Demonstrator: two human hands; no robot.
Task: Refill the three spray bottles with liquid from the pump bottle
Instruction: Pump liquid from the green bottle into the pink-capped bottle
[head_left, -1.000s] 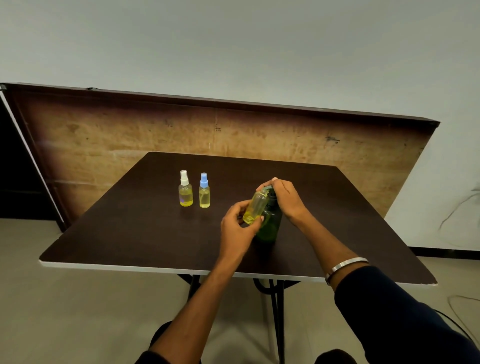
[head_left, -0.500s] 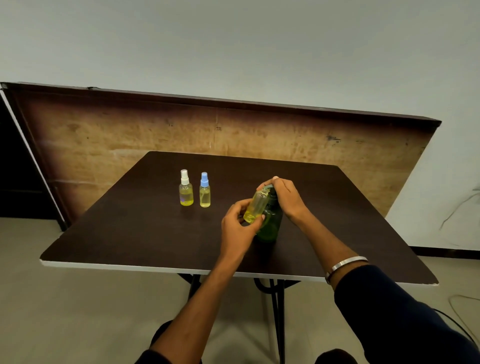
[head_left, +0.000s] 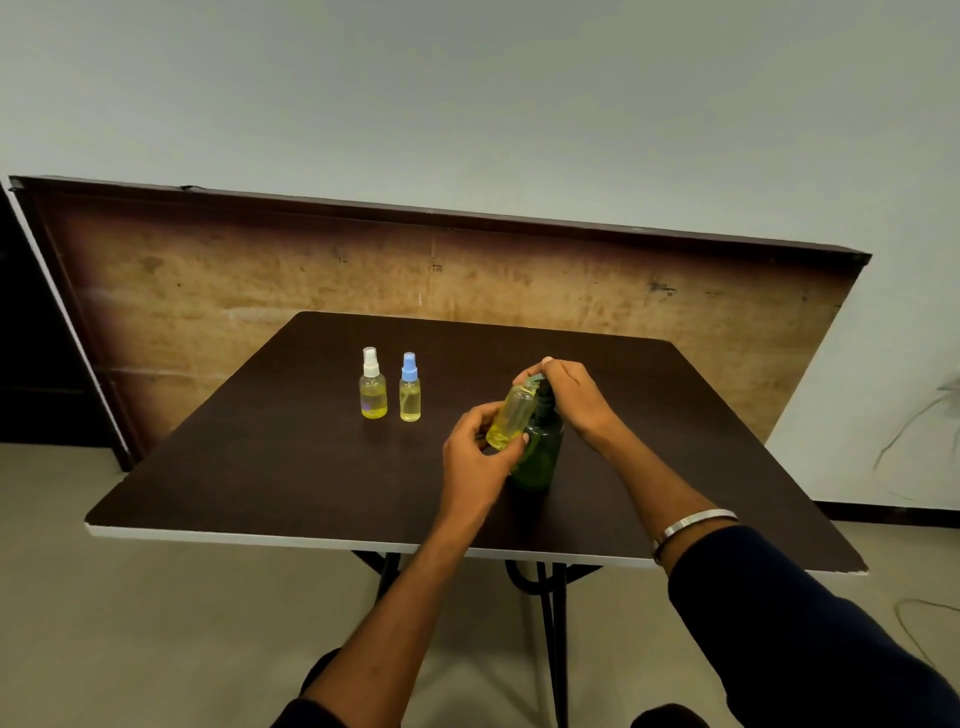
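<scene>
At pump bottle (head_left: 540, 457), left hand (head_left: 475, 462) tilting open spray bottle (head_left: 511, 418)

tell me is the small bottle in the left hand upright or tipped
Tipped: the small bottle leans its open neck toward the green pump bottle, held by the left hand.

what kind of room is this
Probably a bare spare or storage room, not a kitchen: a folding table on a plain floor, a second tabletop leaning on a blank wall, and loose cables.
</scene>
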